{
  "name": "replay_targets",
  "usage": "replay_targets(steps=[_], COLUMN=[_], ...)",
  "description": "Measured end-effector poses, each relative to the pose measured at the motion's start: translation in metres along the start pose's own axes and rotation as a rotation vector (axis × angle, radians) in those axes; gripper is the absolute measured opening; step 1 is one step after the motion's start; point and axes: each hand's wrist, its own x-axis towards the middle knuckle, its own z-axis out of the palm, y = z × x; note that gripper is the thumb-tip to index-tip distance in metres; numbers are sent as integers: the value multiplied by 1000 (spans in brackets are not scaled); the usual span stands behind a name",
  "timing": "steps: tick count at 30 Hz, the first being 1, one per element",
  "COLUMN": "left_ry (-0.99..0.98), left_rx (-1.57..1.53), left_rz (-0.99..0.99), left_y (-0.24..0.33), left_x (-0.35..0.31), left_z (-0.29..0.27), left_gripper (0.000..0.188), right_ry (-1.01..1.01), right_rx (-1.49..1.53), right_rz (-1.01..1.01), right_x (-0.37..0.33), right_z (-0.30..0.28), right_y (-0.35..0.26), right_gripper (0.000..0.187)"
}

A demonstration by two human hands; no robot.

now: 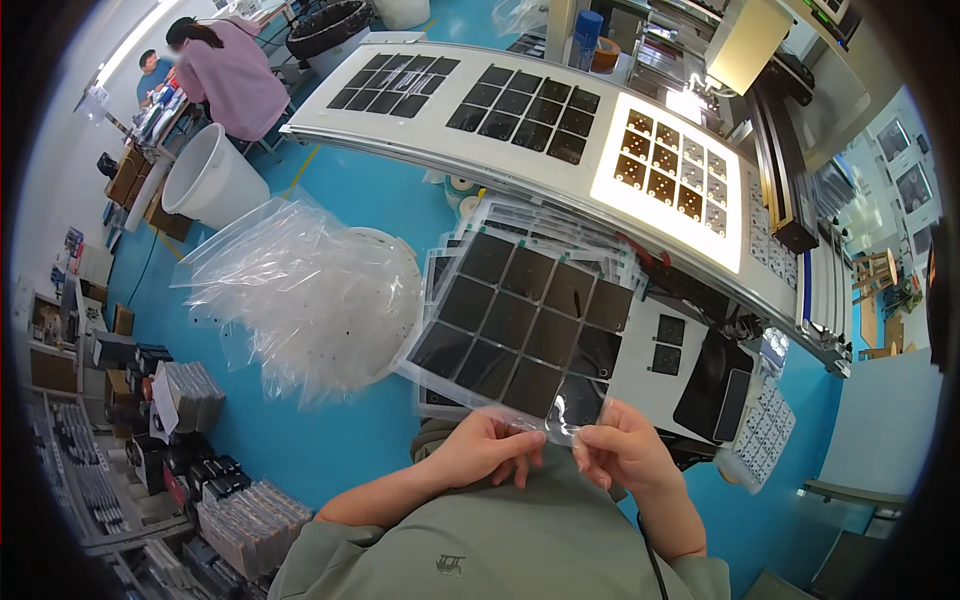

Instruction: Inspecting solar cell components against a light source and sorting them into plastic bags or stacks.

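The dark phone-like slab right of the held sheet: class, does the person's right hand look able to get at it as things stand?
Probably yes, once free: the right hand is pinching the sheet of dark squares, but nothing visible covers the dark slab, which lies on its side.

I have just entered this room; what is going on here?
A person's left hand and right hand hold a clear sheet with dark squares by its near edge. More sheets lie beyond it. Clear plastic is heaped to the left. Farther off, a long white table bears three grids of dark squares, the rightmost grid brightly lit.
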Motion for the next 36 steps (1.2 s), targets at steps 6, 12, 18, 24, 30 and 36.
replay_targets(steps=[6, 12, 18, 24, 30, 36], left_ry=[44, 55, 33, 154, 30, -193], left_rx=[-15, -35, 17, -44, -260, -381], left_rz=[34, 101, 65, -41, -194, 40], left_y=[-8, -6, -5, -6, -8, -10], left_x=[1, -2, 3, 9, 14, 9], left_z=[5, 12, 13, 20, 6, 2], left_gripper=[21, 20, 22, 33, 39, 37], right_ry=[10, -17, -110, -83, -150, -53], right_rx=[111, 78, 71, -33, 84, 171], right_rz=[-35, -55, -25, -164, -339, -246], right_x=[1, 0, 3, -25, -37, -37], right_z=[13, 19, 19, 35, 34, 6], right_y=[-10, -16, -12, -23, -25, -5], right_gripper=[11, 16, 17, 40, 50, 42])
